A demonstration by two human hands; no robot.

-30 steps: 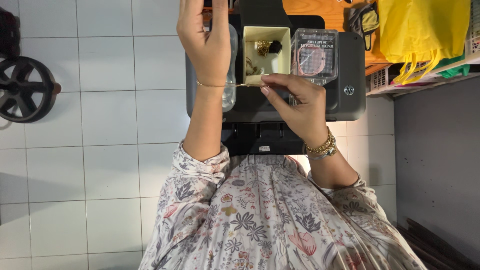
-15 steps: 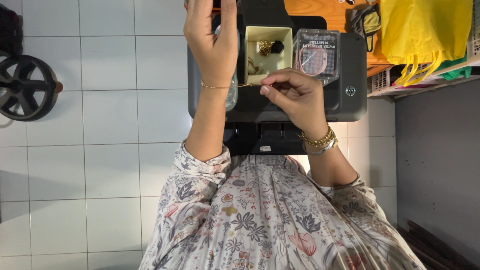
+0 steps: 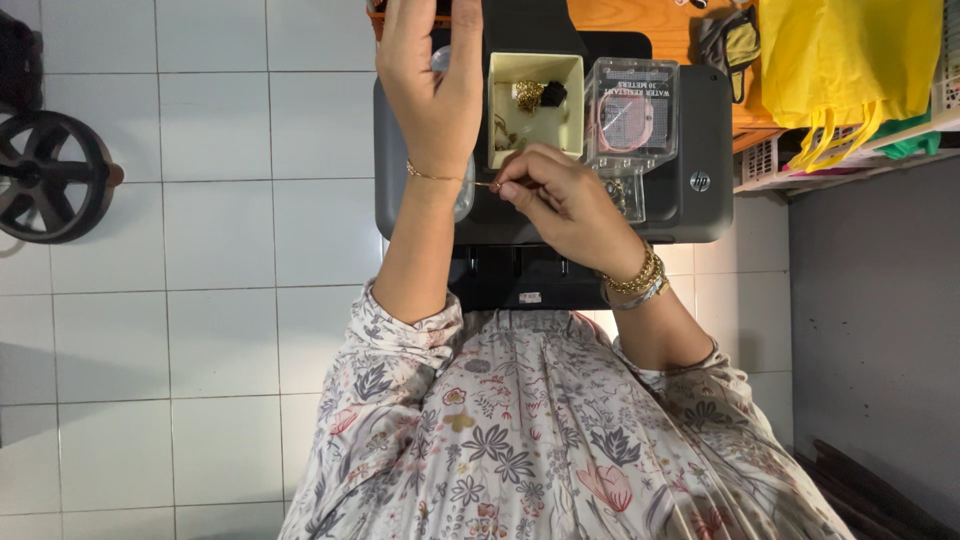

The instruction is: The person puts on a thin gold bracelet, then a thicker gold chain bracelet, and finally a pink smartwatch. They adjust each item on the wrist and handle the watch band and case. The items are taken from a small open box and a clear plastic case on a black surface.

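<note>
While I stand over the white tile floor (image 3: 200,250), the black printer (image 3: 700,130) sits in front of me against the wooden counter (image 3: 640,15), with a yellow bag (image 3: 850,60) off to the right. On the printer's top rest a cream box (image 3: 535,140) with bits of gold jewellery in it and, just beside it, a clear case (image 3: 632,115) holding a pink ring-shaped piece. My left hand (image 3: 430,90) is raised above the printer, back toward me, fingers loosely straight and holding nothing. A thin gold chain (image 3: 435,177) lies around that wrist. My right hand (image 3: 560,200) has its grip pinched shut on the chain's loose end, just beside the left wrist, thumb and forefinger pressed together. Gold bangles (image 3: 635,280) circle my right wrist
</note>
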